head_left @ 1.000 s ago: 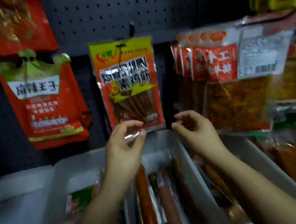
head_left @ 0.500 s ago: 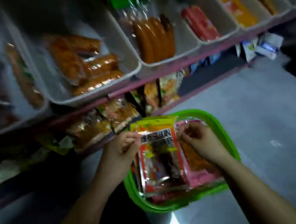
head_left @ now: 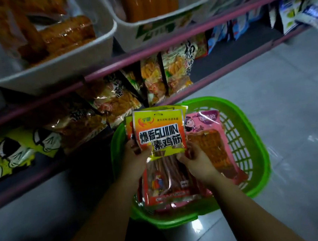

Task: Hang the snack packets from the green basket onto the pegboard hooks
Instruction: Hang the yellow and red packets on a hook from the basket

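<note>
One green basket stands on the grey floor, and its far rim is just beside the lower pink shelf edge at 12 o'clock. Over the basket, two hands hold a small stack of orange-yellow snack packets. I count at least two in the stack, maybe three, because the edges behind the front one are blurred. The left hand grips the stack at its 9 o'clock side, with the thumb lying on the front face. The right hand pinches the front packet at its 3 o'clock edge, fingers curled behind. One pink packet lies in the basket at 3 o'clock of the stack, partly under the right hand. The basket has bare mesh at its 3 o'clock wall, and open floor runs on from there. Two white bins of sausages sit at 11 and 12 o'clock above.
</note>
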